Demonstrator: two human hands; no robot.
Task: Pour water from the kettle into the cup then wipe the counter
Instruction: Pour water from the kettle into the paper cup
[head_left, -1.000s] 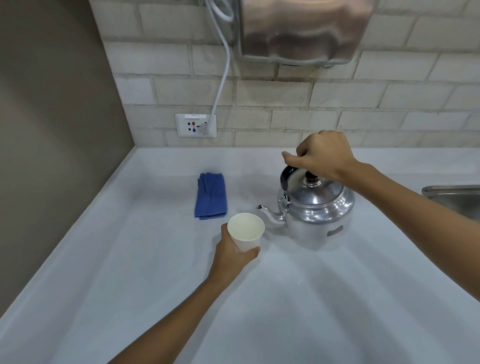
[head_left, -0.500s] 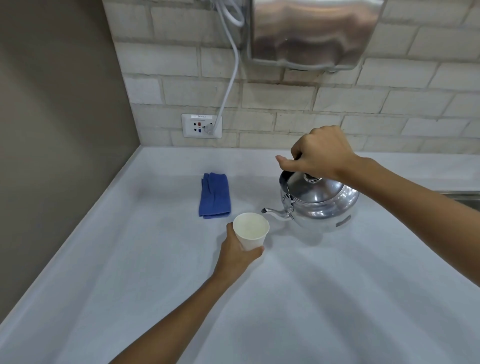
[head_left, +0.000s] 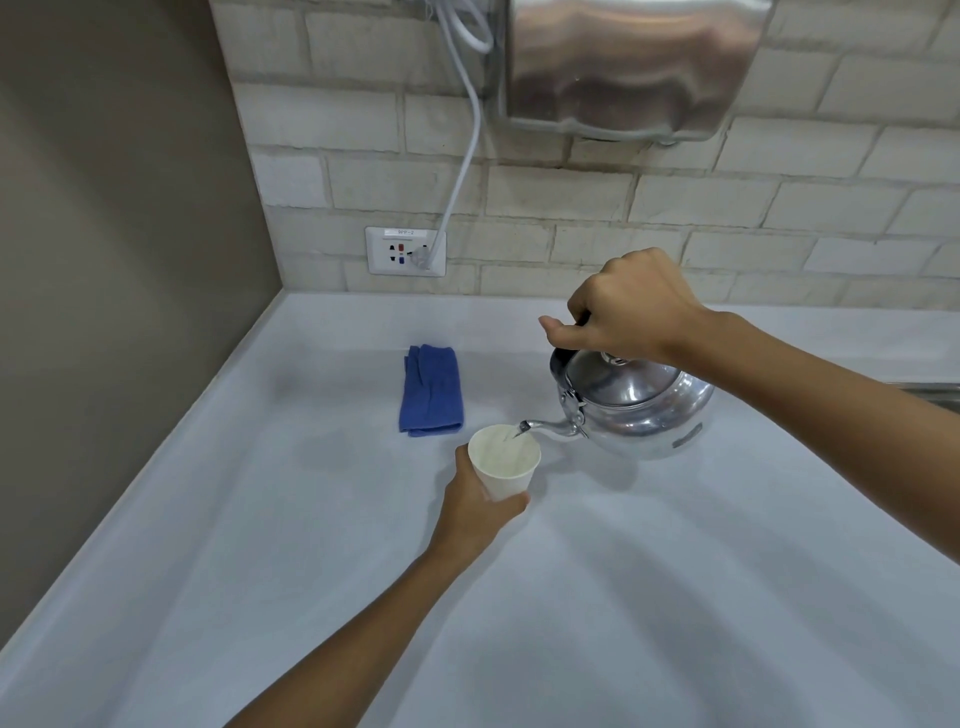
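1. A pale, plain counter (head_left: 675, 597) fills the lower part of the view and runs back to a wall of light brick-shaped tiles (head_left: 571, 197); a flat grey-brown wall (head_left: 104, 260) closes its left edge, so the two walls meet at the back left corner.
2. On the tiled wall a white socket plate (head_left: 405, 251) sits just above the counter's back edge, with a white cable (head_left: 464, 156) plugged into it and rising to a shiny metal box (head_left: 631, 67) fixed higher up.
3. At the right edge of the counter a sliver of metal sink rim (head_left: 930, 391) shows behind the right forearm.
4. A folded blue cloth (head_left: 431, 391) lies flat toward the back left of the counter, apart from both hands and just behind the cup.
5. The left hand (head_left: 475, 506) wraps its fingers around the lower part of a white paper cup (head_left: 504, 460), near the middle of the counter.
6. The right hand (head_left: 628, 306) is closed in a fist around the dark handle of a metal kettle (head_left: 636, 410), held tilted to the left, its underside clear of the counter.
7. The kettle's spout tip is over the cup's rim, and a thin stream of water runs from it into the cup.
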